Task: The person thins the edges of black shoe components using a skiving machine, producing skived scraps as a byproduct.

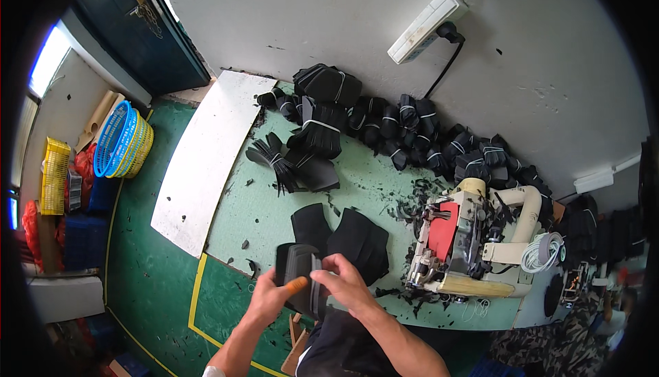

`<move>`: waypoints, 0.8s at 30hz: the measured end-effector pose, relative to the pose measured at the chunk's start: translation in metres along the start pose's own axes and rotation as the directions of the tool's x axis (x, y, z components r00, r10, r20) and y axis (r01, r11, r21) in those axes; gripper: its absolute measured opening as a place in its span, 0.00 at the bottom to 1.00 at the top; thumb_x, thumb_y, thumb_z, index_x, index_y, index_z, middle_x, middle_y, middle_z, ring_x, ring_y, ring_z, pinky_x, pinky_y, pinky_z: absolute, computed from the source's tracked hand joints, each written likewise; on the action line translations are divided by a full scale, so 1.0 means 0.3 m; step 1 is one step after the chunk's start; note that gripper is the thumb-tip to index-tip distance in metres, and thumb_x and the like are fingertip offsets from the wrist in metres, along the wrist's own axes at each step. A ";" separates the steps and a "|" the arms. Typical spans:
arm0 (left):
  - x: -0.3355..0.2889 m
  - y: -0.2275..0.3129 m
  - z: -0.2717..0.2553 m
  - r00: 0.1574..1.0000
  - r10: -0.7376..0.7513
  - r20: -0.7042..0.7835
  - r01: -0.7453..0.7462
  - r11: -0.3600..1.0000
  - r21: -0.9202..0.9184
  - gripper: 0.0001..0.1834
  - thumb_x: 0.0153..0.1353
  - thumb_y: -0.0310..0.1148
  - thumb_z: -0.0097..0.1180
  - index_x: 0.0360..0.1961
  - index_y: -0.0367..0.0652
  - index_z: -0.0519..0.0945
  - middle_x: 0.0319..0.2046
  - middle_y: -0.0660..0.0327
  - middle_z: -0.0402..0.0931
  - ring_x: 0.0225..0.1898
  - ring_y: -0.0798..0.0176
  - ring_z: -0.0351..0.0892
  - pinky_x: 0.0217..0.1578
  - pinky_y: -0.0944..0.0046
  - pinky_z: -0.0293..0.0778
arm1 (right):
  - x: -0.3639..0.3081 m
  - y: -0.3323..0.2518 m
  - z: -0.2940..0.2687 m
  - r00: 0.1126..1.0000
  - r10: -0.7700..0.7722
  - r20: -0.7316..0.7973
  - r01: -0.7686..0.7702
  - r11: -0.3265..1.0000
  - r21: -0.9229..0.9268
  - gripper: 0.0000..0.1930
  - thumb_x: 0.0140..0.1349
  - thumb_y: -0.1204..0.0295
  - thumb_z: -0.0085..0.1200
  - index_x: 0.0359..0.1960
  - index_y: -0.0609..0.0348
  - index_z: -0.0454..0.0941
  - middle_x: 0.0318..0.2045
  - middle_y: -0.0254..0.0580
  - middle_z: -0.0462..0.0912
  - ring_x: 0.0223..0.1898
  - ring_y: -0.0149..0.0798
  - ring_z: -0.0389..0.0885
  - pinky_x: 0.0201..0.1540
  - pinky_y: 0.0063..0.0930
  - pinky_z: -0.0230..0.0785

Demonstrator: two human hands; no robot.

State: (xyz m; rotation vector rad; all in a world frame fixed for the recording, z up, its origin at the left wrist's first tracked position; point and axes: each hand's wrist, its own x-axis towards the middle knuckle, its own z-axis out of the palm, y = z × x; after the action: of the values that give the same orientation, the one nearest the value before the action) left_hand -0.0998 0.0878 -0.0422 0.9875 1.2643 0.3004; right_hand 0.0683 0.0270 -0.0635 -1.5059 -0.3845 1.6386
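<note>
Both hands grip one stack of dark grey and black cut sheet pieces (298, 266), held above the table's near edge. My left hand (269, 300) is closed round its left side, its thumb in an orange finger cover (296, 285) lying across the pieces. At the right edge, my right hand (349, 286) pinches the stack between thumb and fingers; some edges there stand apart. Just beyond lie two loose stacks of black pieces, a smaller left one (310, 225) and a fanned right one (362, 241). Farther back, a black bundle (275, 163) is tied round its middle.
A sewing-type machine (449, 240) with a red plate stands on the green table (237, 236) at right, a white cord roll (544, 252) beside it. Tied black bundles (408, 126) line the wall. A white board (199, 171) lies at left; baskets (123, 140) stand beyond it.
</note>
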 end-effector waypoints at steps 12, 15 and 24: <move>-0.038 -0.069 -0.020 0.888 0.341 -0.309 -0.257 0.924 0.282 0.15 0.55 0.26 0.63 0.43 0.33 0.80 0.31 0.64 0.82 0.31 0.75 0.76 0.31 0.70 0.75 | 0.046 -0.010 0.100 0.821 -0.571 -0.022 0.397 0.597 -0.698 0.33 0.51 0.48 0.67 0.45 0.61 0.68 0.49 0.57 0.74 0.45 0.53 0.79 0.44 0.40 0.74; -0.066 -0.012 0.034 0.899 0.402 -0.173 -0.309 0.864 0.397 0.18 0.53 0.29 0.63 0.46 0.37 0.80 0.29 0.59 0.83 0.30 0.73 0.79 0.32 0.67 0.76 | 0.009 0.048 0.093 0.966 -0.258 0.013 0.254 0.941 -0.222 0.33 0.50 0.48 0.69 0.41 0.65 0.69 0.36 0.47 0.79 0.41 0.44 0.80 0.44 0.34 0.73; -0.094 0.045 0.030 0.990 0.141 -0.013 -0.125 0.913 0.388 0.30 0.50 0.44 0.72 0.52 0.43 0.79 0.30 0.61 0.84 0.32 0.74 0.79 0.33 0.66 0.75 | -0.047 0.000 0.028 0.997 -0.021 0.080 0.002 0.974 0.227 0.13 0.57 0.67 0.65 0.37 0.60 0.76 0.35 0.33 0.80 0.37 0.26 0.79 0.39 0.23 0.73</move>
State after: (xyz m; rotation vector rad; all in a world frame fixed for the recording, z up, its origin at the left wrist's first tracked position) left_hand -0.0969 0.0722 -0.0138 1.4158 1.3237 0.1778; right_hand 0.0594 0.0192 -0.0524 -1.2679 -0.2399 1.6777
